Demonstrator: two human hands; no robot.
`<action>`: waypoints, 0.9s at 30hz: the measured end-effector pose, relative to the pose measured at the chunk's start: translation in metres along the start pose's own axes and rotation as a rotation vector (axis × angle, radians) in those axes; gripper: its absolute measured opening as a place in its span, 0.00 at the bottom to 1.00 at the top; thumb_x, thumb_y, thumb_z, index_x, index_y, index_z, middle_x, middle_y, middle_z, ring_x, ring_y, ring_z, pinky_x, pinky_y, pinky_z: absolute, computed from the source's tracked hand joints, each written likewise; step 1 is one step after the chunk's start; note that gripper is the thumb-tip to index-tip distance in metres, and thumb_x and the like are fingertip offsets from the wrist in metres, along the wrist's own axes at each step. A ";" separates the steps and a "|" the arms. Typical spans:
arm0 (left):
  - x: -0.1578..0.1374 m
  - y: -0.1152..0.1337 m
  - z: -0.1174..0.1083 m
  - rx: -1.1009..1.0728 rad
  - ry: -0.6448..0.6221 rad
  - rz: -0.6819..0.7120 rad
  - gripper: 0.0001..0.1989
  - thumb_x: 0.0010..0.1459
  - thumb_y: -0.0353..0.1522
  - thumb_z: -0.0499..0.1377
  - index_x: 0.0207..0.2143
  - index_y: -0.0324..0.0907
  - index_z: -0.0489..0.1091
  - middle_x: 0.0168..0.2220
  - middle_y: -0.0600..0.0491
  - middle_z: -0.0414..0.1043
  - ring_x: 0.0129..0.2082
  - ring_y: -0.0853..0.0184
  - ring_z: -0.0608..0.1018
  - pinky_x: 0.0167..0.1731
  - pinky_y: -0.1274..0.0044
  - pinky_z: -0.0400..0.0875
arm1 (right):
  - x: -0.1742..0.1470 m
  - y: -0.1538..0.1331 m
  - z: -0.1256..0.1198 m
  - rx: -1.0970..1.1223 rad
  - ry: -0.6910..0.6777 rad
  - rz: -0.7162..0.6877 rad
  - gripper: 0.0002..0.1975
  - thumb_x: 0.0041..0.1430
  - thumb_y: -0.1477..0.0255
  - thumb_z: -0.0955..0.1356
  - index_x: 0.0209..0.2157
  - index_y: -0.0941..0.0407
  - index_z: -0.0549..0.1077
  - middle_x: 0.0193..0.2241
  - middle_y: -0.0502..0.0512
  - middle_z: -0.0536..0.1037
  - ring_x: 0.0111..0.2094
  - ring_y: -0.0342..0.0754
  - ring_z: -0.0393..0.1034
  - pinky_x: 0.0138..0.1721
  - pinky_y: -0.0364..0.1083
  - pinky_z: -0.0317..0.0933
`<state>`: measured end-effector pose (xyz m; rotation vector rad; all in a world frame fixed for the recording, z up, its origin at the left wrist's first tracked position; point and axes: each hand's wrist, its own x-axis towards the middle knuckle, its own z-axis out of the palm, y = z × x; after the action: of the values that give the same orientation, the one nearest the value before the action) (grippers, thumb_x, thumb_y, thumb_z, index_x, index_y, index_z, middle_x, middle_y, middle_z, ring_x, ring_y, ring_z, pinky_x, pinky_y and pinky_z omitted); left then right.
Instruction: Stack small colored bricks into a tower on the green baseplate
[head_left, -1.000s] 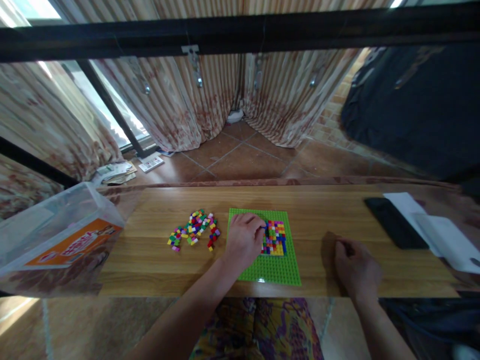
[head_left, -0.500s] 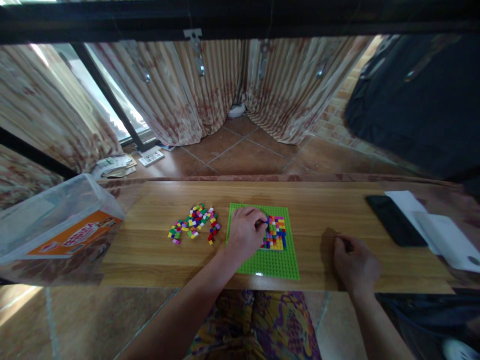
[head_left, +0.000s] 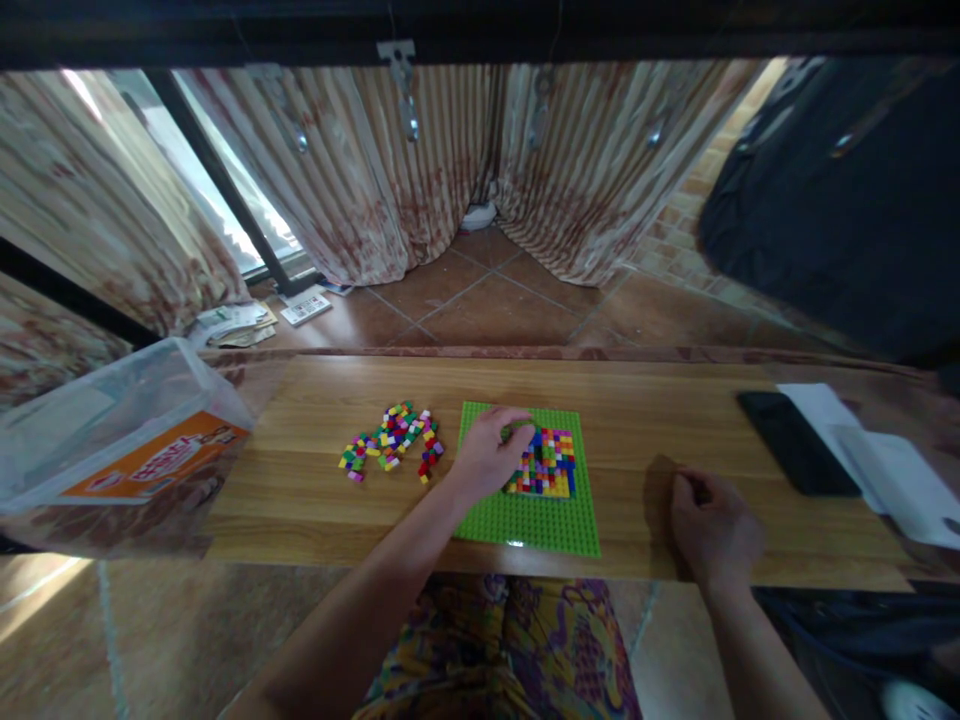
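My left hand is over the green studded baseplate, at the left side of a block of small multicoloured bricks fixed on it. Its thumb and forefinger are apart, with green studs showing between them and no brick visible in the grip. The hand hides the upper left of the brick block. To the right of the baseplate, my right hand rests on the wooden table, fingers curled in and nothing seen in them. A loose pile of small coloured bricks lies left of the baseplate.
A clear plastic box with an orange label stands at the table's left end. Toward the right end lie a black phone-like slab and white sheets. Curtains hang beyond the table.
My left hand has shifted slightly up, and its thumb and forefinger have parted from a dark blue brick at the block. My right hand stays in place. The view has tilted a little.
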<state>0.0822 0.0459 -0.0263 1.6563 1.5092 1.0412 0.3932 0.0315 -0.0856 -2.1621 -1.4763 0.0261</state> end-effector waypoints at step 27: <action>-0.006 -0.004 0.016 -0.111 0.083 -0.101 0.10 0.63 0.34 0.60 0.42 0.40 0.79 0.41 0.48 0.82 0.41 0.63 0.82 0.44 0.73 0.76 | 0.000 0.003 0.001 -0.036 0.016 -0.006 0.20 0.61 0.62 0.63 0.42 0.58 0.82 0.37 0.62 0.81 0.30 0.51 0.65 0.32 0.49 0.52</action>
<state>0.0941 0.0411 -0.0378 1.4615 1.5431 1.1296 0.3954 0.0313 -0.0879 -2.1818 -1.4851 -0.0198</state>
